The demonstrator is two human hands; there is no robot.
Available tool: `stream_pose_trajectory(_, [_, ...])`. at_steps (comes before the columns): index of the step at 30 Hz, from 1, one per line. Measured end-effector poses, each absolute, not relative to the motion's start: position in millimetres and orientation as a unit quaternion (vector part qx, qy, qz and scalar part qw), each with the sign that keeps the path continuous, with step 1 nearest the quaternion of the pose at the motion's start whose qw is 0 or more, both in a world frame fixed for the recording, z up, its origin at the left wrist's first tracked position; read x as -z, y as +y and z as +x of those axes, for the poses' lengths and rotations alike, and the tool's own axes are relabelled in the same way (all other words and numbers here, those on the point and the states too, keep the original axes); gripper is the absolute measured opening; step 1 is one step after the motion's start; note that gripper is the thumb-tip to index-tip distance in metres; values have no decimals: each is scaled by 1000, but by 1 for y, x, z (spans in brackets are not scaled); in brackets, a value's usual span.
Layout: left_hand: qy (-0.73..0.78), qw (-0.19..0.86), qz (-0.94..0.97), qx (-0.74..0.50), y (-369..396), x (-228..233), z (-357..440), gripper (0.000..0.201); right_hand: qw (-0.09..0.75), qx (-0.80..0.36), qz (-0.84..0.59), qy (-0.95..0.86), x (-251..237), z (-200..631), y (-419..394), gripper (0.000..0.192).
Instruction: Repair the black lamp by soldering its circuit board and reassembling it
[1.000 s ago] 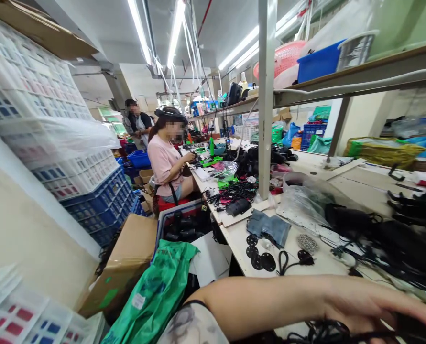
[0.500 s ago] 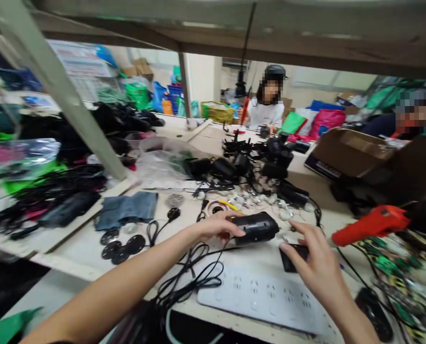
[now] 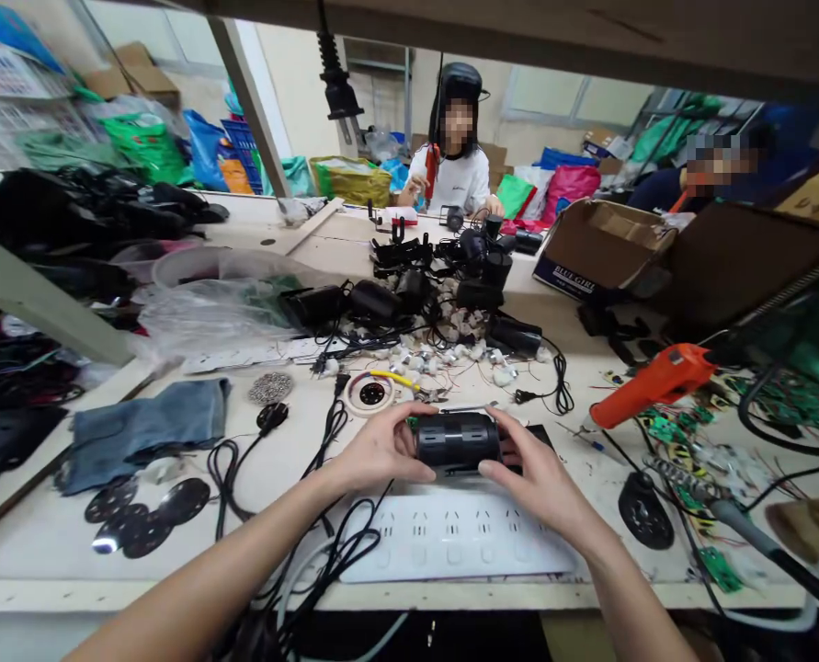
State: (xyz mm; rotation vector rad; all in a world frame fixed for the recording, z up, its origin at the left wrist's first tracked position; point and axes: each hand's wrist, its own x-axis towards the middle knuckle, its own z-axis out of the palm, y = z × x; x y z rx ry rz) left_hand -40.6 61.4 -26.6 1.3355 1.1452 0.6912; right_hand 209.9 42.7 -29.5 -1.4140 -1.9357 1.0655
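A black cylindrical plastic housing (image 3: 459, 439) lies crosswise between my two hands, just behind the white power strip (image 3: 464, 538). My left hand (image 3: 385, 446) grips its left end, thumb in front and fingers behind. Around the right end closes my right hand (image 3: 529, 469), with its thumb along the near side. A black cable (image 3: 360, 542) loops below my left wrist. Partly hidden behind my right hand is a dark flat piece (image 3: 541, 436). A roll of tape (image 3: 369, 393) and yellow-handled pliers (image 3: 399, 379) lie just beyond the housing.
An orange electric screwdriver (image 3: 654, 384) lies at right, near green circuit boards (image 3: 677, 414) and a soldering iron (image 3: 746, 529). More black housings (image 3: 374, 301) are piled ahead. A black plug (image 3: 340, 87) hangs overhead. A co-worker (image 3: 454, 165) sits across the table.
My right hand has come in from the right and closed on the housing's right end. The view has turned slightly right and lower, and the housing now lies level.
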Motion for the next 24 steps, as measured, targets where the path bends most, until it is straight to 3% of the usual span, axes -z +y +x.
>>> stream_pose_trajectory(7, [514, 529, 613, -283, 57, 44, -35, 79, 239, -238, -529, -779, 38, 208, 48, 45])
stream_pose_trajectory(13, [517, 482, 653, -274, 54, 41, -33, 72, 231, -227, -531, -783, 34, 208, 40, 49])
stream_pose_trajectory(16, [533, 453, 663, -266, 47, 37, -28, 71, 343, -206, -538, -742, 26, 220, 35, 34])
stream_pose_trajectory(18, [542, 405, 694, -247, 42, 35, -25, 69, 500, -126, -593, -618, 19, 237, 37, 31])
stream_pose_trajectory(21, [550, 334, 739, -200, 40, 30, -22, 68, 689, -5, -610, -391, 10, 270, 55, 58])
stream_pose_trajectory(24, [542, 308, 760, -186, 43, 24, -13, 73, 680, -73, -598, -417, 5, 294, 87, 88])
